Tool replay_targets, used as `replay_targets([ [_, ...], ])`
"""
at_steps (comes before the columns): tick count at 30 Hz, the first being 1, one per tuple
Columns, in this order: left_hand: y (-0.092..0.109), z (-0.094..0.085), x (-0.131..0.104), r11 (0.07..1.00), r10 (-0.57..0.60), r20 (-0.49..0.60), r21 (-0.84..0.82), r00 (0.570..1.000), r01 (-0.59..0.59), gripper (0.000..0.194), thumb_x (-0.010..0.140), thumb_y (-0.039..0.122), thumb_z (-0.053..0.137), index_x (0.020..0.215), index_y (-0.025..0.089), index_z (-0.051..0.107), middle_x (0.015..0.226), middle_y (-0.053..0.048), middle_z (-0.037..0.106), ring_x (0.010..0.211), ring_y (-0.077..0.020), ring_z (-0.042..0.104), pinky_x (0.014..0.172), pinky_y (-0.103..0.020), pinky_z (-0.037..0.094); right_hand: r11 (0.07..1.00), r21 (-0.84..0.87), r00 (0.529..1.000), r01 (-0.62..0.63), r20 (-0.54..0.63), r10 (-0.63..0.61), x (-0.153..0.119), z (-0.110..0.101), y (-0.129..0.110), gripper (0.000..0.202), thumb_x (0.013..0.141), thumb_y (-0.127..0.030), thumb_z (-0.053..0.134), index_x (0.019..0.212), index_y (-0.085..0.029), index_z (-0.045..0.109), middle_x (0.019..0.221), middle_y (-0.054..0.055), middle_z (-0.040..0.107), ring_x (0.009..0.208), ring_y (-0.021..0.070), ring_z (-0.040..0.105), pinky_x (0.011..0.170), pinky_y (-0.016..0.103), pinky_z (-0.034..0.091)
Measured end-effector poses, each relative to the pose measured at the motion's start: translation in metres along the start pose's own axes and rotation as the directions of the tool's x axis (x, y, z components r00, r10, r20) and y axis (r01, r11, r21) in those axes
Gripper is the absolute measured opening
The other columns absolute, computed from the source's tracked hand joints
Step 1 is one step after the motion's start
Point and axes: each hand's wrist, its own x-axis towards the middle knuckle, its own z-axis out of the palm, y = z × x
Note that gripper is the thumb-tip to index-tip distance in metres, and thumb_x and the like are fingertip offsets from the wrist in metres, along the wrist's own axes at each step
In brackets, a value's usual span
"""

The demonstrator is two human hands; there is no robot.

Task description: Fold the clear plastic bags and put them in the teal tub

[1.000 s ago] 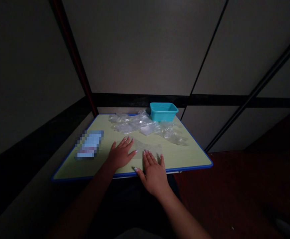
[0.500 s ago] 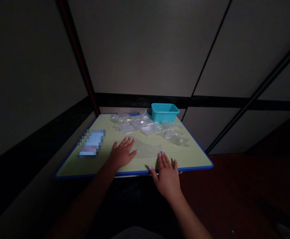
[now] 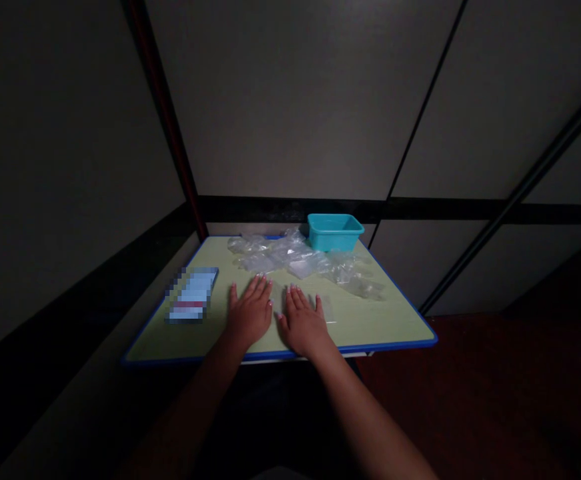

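The left hand [image 3: 251, 313] and right hand [image 3: 304, 323] lie open, palms down, near the front edge, over a flat, clear plastic bag [image 3: 328, 311]. Bare tabletop spreads right of them, on a pale yellow-green, blue-edged table [image 3: 375, 320]. Crumpled clear plastic bags [image 3: 290, 251] and a turquoise rectangular plastic basket [image 3: 335, 237] fill the back, before a grey panelled wall [image 3: 290, 107].

I am viewing through one head-worn camera, facing forward and down. It is looking over both forearms onto the nearby table [image 3: 370, 327], with the wall panels [image 3: 290, 107] filling the upper view.
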Motion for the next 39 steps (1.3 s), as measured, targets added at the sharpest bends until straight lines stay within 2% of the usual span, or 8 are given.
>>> replay_targets([
  [6,-0.003,0.003,0.002,0.999,0.011,0.15,-0.044,0.989,-0.005,0.051,0.094,0.025,0.028,0.144,0.025,0.033,0.151,-0.003,0.032,0.14,-0.0223,0.025,0.11,-0.062,0.01,1.0,-0.014,0.998,-0.017,0.06,0.018,0.005,0.007,0.011,0.067,0.094,-0.049,0.017,0.15,-0.011,0.014,0.156,0.008,0.011,0.144,0.0184,0.008,0.112,0.056,-0.001],
  [13,-0.003,0.001,0.002,0.998,-0.009,0.198,-0.056,0.98,0.02,0.051,0.094,0.027,0.027,0.146,0.028,0.029,0.152,-0.003,0.028,0.142,-0.0219,0.022,0.11,-0.061,0.012,0.994,-0.087,0.99,-0.065,0.119,0.076,-0.002,-0.004,0.037,0.065,0.094,-0.054,0.011,0.151,-0.021,0.009,0.157,0.004,0.004,0.144,0.0179,0.003,0.111,0.057,-0.001],
  [17,-0.003,0.0,0.002,0.998,-0.009,0.205,-0.058,0.979,0.022,0.052,0.094,0.028,0.027,0.146,0.026,0.029,0.153,-0.002,0.028,0.142,-0.0227,0.021,0.109,-0.062,0.012,0.983,-0.131,0.983,-0.129,0.116,0.144,-0.006,-0.011,0.053,0.063,0.095,-0.053,0.012,0.151,-0.023,0.008,0.158,0.004,0.003,0.144,0.0182,0.003,0.111,0.056,0.002],
  [23,-0.002,0.001,0.002,0.998,-0.015,0.208,-0.052,0.978,0.027,0.052,0.094,0.028,0.026,0.146,0.027,0.029,0.152,-0.002,0.029,0.142,-0.0231,0.021,0.109,-0.062,0.013,0.973,-0.148,0.98,-0.179,0.062,0.19,-0.009,-0.009,0.063,0.068,0.094,-0.053,0.012,0.151,-0.016,0.007,0.157,0.007,0.005,0.144,0.0187,0.005,0.111,0.055,0.002],
  [28,-0.001,0.0,0.004,0.999,-0.025,0.115,-0.025,0.993,0.028,0.051,0.094,0.03,0.029,0.144,0.023,0.034,0.152,-0.005,0.031,0.142,-0.0245,0.021,0.11,-0.062,0.008,0.975,-0.136,0.982,-0.177,0.04,0.184,-0.008,-0.004,0.064,0.073,0.093,-0.057,0.012,0.15,-0.013,0.005,0.157,0.009,0.006,0.144,0.0187,0.004,0.112,0.055,0.0],
  [32,0.014,-0.006,0.004,0.995,0.076,0.062,-0.071,0.995,-0.071,0.049,0.096,0.035,0.03,0.143,0.024,0.037,0.152,-0.005,0.03,0.142,-0.0229,0.019,0.113,-0.057,0.006,0.975,-0.129,0.982,-0.179,0.04,0.185,-0.008,-0.004,0.064,0.074,0.093,-0.057,0.012,0.15,-0.012,0.004,0.157,0.009,0.005,0.144,0.0182,0.003,0.111,0.055,0.0],
  [35,0.036,-0.01,0.004,0.968,0.208,0.133,-0.173,0.969,-0.184,0.05,0.097,0.042,0.026,0.143,0.025,0.036,0.153,-0.003,0.027,0.143,-0.0204,0.019,0.114,-0.053,0.009,0.975,-0.143,0.982,-0.171,0.051,0.18,-0.008,-0.005,0.063,0.073,0.093,-0.055,0.016,0.15,-0.012,0.003,0.157,0.009,0.004,0.144,0.0185,0.002,0.111,0.055,0.001],
  [39,0.069,-0.012,0.008,0.918,0.322,0.221,-0.311,0.921,-0.246,0.059,0.096,0.051,0.02,0.147,0.022,0.027,0.154,-0.004,0.021,0.143,-0.0197,0.017,0.114,-0.052,0.009,0.973,-0.179,0.983,-0.149,0.081,0.166,-0.009,-0.007,0.064,0.069,0.092,-0.044,0.023,0.15,-0.012,0.005,0.157,0.007,0.003,0.144,0.0193,0.002,0.111,0.056,0.003],
])
